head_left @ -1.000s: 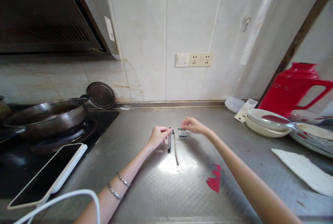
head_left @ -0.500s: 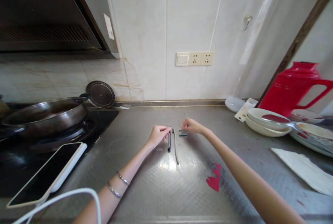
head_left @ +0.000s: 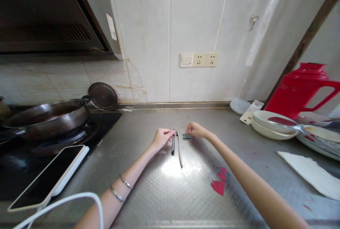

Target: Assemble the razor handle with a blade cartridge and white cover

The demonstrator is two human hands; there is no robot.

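Observation:
My left hand (head_left: 162, 138) pinches the top end of a short black stick-like item (head_left: 173, 147) that lies on the metal counter (head_left: 143, 193). Just right of it lies a thin grey handle-like strip (head_left: 180, 152), apart from both hands. My right hand (head_left: 196, 129) has its fingers curled down at the counter, beside a small green and dark rectangular piece (head_left: 186, 136). Whether its fingertips hold anything is too small to tell.
A torn red piece (head_left: 219, 182) lies on the counter before my right forearm. At left are a phone (head_left: 49, 177), a white cable (head_left: 87, 194) and a pan (head_left: 50, 115). Bowls (head_left: 273, 129), a red jug (head_left: 299, 90) and white paper (head_left: 310, 174) are at right.

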